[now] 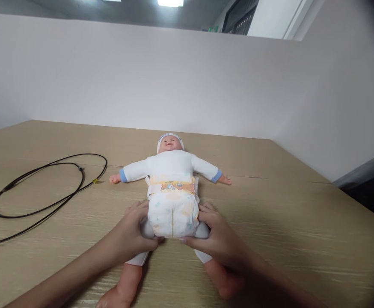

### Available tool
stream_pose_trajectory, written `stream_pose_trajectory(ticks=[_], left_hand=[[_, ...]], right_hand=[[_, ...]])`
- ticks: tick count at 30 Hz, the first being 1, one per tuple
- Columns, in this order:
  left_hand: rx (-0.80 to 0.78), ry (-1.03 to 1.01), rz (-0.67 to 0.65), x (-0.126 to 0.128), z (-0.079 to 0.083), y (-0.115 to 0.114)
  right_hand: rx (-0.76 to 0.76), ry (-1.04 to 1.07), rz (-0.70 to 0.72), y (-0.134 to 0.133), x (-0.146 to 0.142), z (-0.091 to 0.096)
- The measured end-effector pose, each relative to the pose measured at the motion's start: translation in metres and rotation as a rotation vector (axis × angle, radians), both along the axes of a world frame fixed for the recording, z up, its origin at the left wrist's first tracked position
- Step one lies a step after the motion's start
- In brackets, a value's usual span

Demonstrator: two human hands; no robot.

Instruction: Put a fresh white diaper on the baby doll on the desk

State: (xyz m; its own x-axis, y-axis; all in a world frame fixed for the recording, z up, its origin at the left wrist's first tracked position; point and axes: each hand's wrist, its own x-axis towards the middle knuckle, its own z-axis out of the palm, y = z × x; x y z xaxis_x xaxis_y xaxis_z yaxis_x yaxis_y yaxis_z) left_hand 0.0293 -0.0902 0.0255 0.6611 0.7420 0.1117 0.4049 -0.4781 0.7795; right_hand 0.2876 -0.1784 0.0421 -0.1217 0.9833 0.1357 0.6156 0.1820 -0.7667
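A baby doll (170, 162) in a white outfit with blue cuffs and a white cap lies on its back, arms spread and feet toward me. Around its hips is a white diaper (173, 216) with an orange printed waistband. My left hand (138, 229) wraps around the doll's thigh on the left, by the diaper's leg edge. On the other side, my right hand (214, 231) curls around the other thigh, its fingers touching the diaper's side. Both thumbs lie near the lower edge of the diaper. The palms hide parts of the doll's upper legs.
The doll rests on a wooden table (270, 205). A looped black cable (50, 209) with a yellow tag lies to the left and runs off the left edge. A pale partition wall (126, 72) stands behind the table and along the right side.
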Motion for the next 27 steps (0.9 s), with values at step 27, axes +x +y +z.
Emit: stream_pose_trajectory(ticks=[27], left_hand=[[-0.078, 0.014, -0.081, 0.005, 0.009, 0.001]], right_hand=[[0.003, 0.097, -0.029, -0.001, -0.015, -0.002]])
